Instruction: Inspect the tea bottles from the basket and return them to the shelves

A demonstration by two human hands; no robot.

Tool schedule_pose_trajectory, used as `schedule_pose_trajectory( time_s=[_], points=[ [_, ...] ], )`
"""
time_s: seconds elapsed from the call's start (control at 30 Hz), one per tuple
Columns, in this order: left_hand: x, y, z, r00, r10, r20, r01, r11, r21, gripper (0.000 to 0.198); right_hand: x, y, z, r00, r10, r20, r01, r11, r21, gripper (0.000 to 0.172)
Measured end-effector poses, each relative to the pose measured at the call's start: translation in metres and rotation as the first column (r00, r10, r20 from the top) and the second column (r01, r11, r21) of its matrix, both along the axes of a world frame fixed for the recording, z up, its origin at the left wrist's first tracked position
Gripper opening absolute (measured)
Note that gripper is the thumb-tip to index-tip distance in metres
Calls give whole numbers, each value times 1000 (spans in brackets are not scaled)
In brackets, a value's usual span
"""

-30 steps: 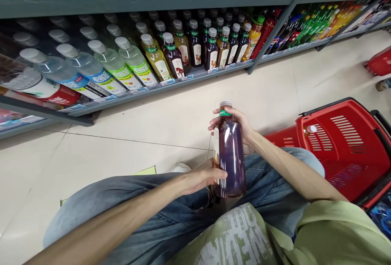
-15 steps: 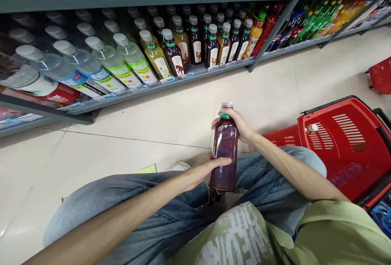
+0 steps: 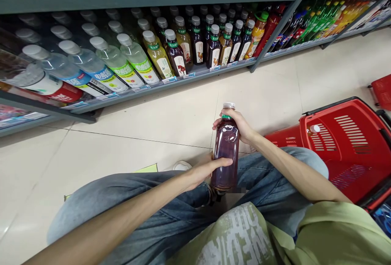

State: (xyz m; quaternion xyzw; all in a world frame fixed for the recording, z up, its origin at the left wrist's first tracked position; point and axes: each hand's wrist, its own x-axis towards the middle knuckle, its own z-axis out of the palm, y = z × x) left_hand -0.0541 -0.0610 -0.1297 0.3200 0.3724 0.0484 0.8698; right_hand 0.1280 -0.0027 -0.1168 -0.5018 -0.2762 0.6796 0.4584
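Note:
A large bottle of dark tea-coloured drink is held nearly upright between my knees, above the floor. It has a pale cap and a green band at the neck. My right hand wraps round the neck and shoulder of the bottle. Lower down, my left hand grips the body, with the thumb lying across the near face and the other fingers hidden behind. Similar bottles with green neck bands stand on the bottom shelf in front of me.
The grey shelf edge runs across ahead, with several clear drink bottles at left and soda bottles far right. A red shopping basket, holding a small capped bottle, stands at my right. Another red basket is beyond.
The whole view has shifted slightly, so shelf and basket appear a little further right. Both hands keep the same hold on the bottle.

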Motion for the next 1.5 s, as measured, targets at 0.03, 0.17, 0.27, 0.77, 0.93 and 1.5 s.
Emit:
schedule_pose_trajectory(
  time_s=[0.03, 0.17, 0.27, 0.77, 0.93, 1.5],
  points=[
    [0, 0, 0, 1000, 1, 0, -1, 1000, 4, 54, 0, 0, 0, 1000, -1, 1, 1, 1000, 2, 26],
    [0, 1, 1, 1000, 9, -12, -9, 1000, -12, 55, 0, 0, 2, 1000, -2, 13, 2, 1000, 1, 26],
    [0, 1, 4, 1000, -6, -14, 6, 999, -37, 54, 0, 0, 3, 1000, -1, 15, 1, 1000, 17, 25],
    [1, 22, 13, 994, -106, 16, 94, 930, 355, 61, 1, 5, 42, 994, -105, 43, 101, 991, 86, 27],
    [3, 27, 43, 985, -115, 127, 36, 864, 503, 60, -4, -4, 97, 991, -130, 43, 117, 968, 221, 30],
    [16, 14, 96, 951, 87, 298, -303, 468, 830, 97, 32, -22, 198, 930, -364, 57, 293, 823, 487, 34]
  ],
)
